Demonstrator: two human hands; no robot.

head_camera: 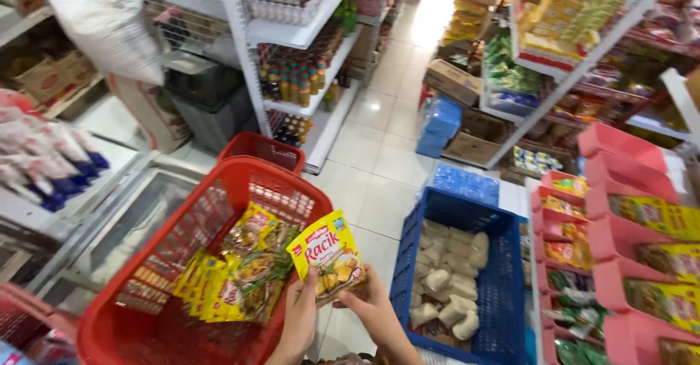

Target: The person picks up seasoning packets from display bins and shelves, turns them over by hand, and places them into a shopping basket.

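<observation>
Between our hands, a yellow sachet (pixel 327 257) is pinched: our left hand (pixel 300 314) and right hand (pixel 370 307) both grip its lower edge. Just left of them sits a red basket (pixel 117 332) holding more sachets (pixel 237 274); right, a blue crate (pixel 503 292); beyond, shelves (pixel 302 37).

Bright daylight flooded the floor tiles (pixel 408 22) beyond the shelves (pixel 299 37), glaring white; edges bowed outward, with slight motion blur.
</observation>
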